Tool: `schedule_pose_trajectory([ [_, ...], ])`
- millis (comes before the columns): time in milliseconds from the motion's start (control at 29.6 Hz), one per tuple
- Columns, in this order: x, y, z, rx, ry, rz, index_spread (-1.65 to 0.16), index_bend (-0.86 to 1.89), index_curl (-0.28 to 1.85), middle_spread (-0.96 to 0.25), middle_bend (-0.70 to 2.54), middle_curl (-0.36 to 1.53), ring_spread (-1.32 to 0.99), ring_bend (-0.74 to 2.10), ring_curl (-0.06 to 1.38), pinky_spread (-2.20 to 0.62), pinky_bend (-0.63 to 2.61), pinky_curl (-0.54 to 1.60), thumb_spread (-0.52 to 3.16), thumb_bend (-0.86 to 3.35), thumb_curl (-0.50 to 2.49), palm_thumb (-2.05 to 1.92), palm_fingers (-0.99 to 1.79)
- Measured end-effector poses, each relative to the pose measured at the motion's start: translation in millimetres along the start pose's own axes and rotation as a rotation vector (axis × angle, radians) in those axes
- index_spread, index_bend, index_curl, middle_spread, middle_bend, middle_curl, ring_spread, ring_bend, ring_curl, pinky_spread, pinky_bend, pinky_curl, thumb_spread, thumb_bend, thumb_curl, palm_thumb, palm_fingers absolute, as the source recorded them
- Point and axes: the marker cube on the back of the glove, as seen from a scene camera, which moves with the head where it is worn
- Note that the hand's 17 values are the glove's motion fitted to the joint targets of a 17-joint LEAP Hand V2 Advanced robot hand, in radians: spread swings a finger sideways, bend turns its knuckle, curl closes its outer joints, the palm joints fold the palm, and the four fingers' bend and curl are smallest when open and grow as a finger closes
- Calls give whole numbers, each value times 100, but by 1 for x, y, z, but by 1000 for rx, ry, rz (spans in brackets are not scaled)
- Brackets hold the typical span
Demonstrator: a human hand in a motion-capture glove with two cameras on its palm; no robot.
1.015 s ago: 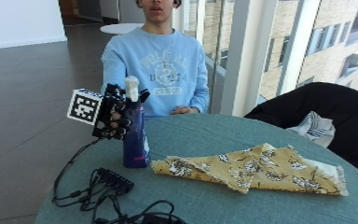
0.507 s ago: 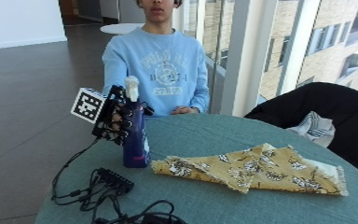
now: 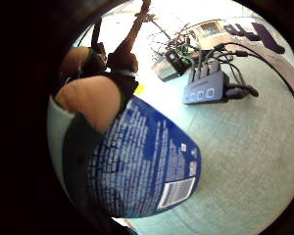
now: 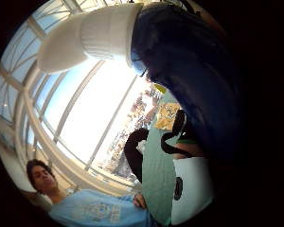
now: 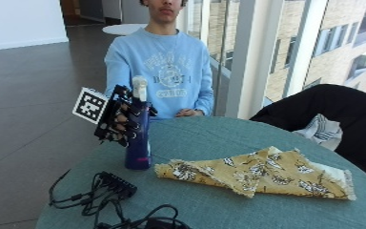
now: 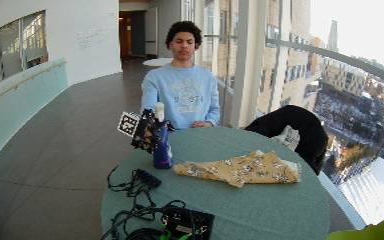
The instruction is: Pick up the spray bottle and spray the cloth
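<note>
one cable hub point(image 5: 121, 185) with its black leads lies at the near left edge of the bench point(image 5: 234, 210), nearest the camera. just beyond it the spray bottle point(image 5: 138, 143) stands upright near the bench's left edge, its base looking to rest on the bench, white nozzle point(image 5: 139, 88) on top. the right hand point(image 5: 123, 121) has its grip curled round the bottle's upper body. the cloth point(image 5: 259, 171), yellow and flowered, lies folded toward the right edge, its near corner just beside the bottle's base. to do this step well, i judge the bottle should lift straight up, nozzle turned toward the cloth, a finger reaching the top before any press.
</note>
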Motion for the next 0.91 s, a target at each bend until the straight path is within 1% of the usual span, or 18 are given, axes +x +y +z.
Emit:
schedule_pose_trajectory([
  [101,-8,-4,-1,-42,12,-27,-31,12,29,-10,29,41,-1,45,35,27,22,33,86,3,49,95,85],
  [203,-18,-8,-2,-146,40,-48,-31,12,29,-11,29,42,-2,45,36,27,21,33,84,2,50,96,86],
  [304,-27,-13,-2,-280,64,-137,-31,11,29,-11,28,42,-2,46,36,27,23,34,82,0,52,97,89],
  [406,-38,-24,5,-308,70,-206,-31,10,28,-11,27,42,-2,47,37,28,24,34,81,-1,53,98,90],
  [474,-48,-28,11,-334,86,-199,-30,10,28,-10,27,42,-2,47,37,27,25,35,80,-2,54,98,92],
  [643,-78,-28,24,-479,145,-134,-30,9,27,-11,26,43,-2,48,37,27,26,36,78,-2,56,97,94],
  [913,-111,-35,61,-613,173,-105,-30,9,25,-11,24,43,-2,51,38,26,28,36,75,-3,58,96,96],
])
